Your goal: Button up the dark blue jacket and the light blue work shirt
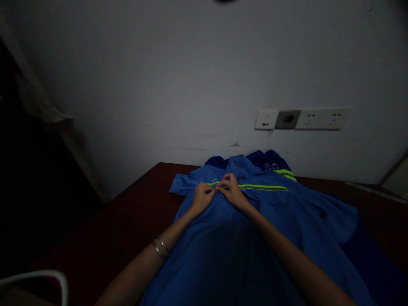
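Observation:
A blue work shirt [287,216] with yellow-green reflective stripes lies spread over a dark red-brown table, its collar toward the wall. My left hand [203,197] and my right hand [232,191] meet at the chest stripe on the shirt's left side. Both hands have thumb and finger pinched together on the cloth there, fingertips nearly touching. Whether a button or only fabric is between them is too small and dim to tell. Two bracelets [161,247] circle my left wrist.
Darker blue cloth [270,161] with a stripe and white print shows behind the collar. Sockets and switch plates [321,119] sit on the pale wall [159,76]. A white curved tube or cable [41,274] is at lower left. The table's [134,212] left edge borders a dark area.

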A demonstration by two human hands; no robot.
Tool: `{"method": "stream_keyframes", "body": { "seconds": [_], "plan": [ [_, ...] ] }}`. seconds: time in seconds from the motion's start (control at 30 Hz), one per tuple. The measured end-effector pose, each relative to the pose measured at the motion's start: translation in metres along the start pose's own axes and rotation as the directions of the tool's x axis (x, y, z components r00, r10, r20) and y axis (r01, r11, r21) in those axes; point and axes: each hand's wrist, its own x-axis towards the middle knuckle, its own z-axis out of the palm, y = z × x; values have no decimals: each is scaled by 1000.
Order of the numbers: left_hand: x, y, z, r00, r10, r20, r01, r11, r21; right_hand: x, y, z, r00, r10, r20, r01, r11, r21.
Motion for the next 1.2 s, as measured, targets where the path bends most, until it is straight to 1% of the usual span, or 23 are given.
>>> {"method": "stream_keyframes", "body": {
  "seconds": [0.1, 0.23, 0.33, 0.47, 0.53, 0.63, 0.77, 0.9, 1.0, 1.1, 1.2],
  "plan": [
    [0, 0, 0, 1000, -22, -11, 21, 999, -25, -1, -3, 2, 999, -30, -35, 29, 999, -26],
    [0, -1, 0, 998, -50, -26, 48, 996, -69, -3, -6, 2, 995, -95, -41, 91, 991, -98],
    [0, -1, 1, 996, -82, -32, 79, 992, -103, -4, -5, 3, 995, -92, -30, 87, 986, -143],
    [1, -1, 2, 990, -142, -3, 140, 978, -156, -5, -3, 5, 996, -80, -40, 73, 986, -150],
    [1, -1, 2, 987, -162, 17, 162, 970, -179, -5, -3, 5, 995, -82, -49, 75, 988, -134],
    [0, -2, 3, 982, -182, 40, 187, 960, -208, -4, -3, 1, 996, -82, -31, 79, 993, -84],
    [0, -4, 3, 976, -214, 28, 215, 959, -185, 1, -1, -8, 999, -39, -7, 39, 999, 26],
    [-1, -6, 3, 976, -220, 2, 219, 969, -115, 8, 3, -19, 998, 37, -44, -33, 994, 105],
    [-5, -9, 8, 975, -222, -10, 221, 972, -77, 12, 2, -24, 995, 59, -79, -48, 989, 137],
    [-9, -12, 13, 981, -196, -1, 196, 979, -56, 17, -5, -28, 991, 60, -123, -43, 990, 135],
    [-11, -14, 15, 983, -183, -1, 183, 982, -46, 25, -18, -36, 985, 67, -161, -42, 988, 150]
  ]
}}
